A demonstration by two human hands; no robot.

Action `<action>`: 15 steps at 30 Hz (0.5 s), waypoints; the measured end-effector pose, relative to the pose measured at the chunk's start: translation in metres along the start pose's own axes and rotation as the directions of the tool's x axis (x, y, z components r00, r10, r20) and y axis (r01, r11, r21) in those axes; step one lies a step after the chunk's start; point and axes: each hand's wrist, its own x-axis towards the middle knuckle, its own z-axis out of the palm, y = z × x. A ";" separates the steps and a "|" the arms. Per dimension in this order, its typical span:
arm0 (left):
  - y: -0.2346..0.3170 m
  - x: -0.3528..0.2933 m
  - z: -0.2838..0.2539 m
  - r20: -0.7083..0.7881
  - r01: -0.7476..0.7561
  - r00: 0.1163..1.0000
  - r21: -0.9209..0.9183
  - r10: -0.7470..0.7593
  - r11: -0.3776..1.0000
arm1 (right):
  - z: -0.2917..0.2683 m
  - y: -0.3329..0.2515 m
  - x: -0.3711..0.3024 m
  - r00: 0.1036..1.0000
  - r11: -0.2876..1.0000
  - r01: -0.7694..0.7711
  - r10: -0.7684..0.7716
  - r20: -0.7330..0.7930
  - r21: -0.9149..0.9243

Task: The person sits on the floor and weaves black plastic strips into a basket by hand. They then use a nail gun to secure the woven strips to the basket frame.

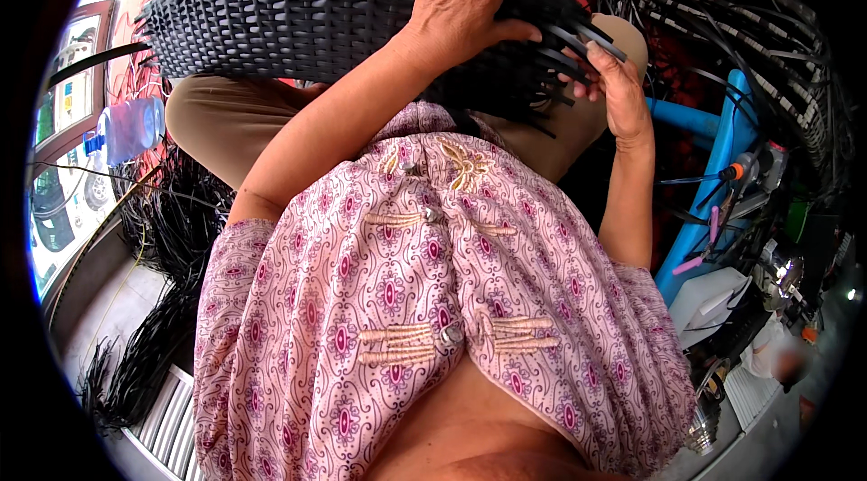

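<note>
A person's left hand (461, 4) grips the upper edge of a dark woven panel (280, 16), fingers bent over the rim and thumb stretched out across it. The right hand (617, 93), thumb and fingers curled, touches loose strips (564, 29) at the panel's right end; whether they are pinched tight cannot be told. The panel lies across the lap, above khaki trousers (217, 120) with knees spread wide, and below it spreads a pink patterned shirt (388, 273). Just beyond the right arm leans a blue frame (738, 111), near a white box (709, 300). At left, a black bundle (167, 237) trails toward the floor, below a clear bottle (135, 133).
</note>
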 end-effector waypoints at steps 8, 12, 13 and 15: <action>-0.003 -0.001 -0.006 0.013 0.013 1.000 -0.099 -0.012 0.995 | 0.037 -0.015 -0.029 0.653 0.625 0.188 -0.656 -0.379 -0.758; -0.008 -0.001 -0.002 0.063 0.038 0.998 -0.138 -0.029 0.990 | 0.061 -0.033 -0.050 0.320 0.281 0.414 -0.935 -0.151 -0.866; -0.011 0.001 0.001 0.066 0.036 0.997 -0.149 -0.027 0.988 | 0.071 -0.037 -0.051 0.372 0.301 0.481 -0.921 -0.120 -0.823; -0.020 0.000 0.009 0.035 -0.059 0.997 -0.130 0.064 0.990 | 0.074 -0.031 -0.039 0.456 0.242 0.417 -0.889 -0.029 -0.876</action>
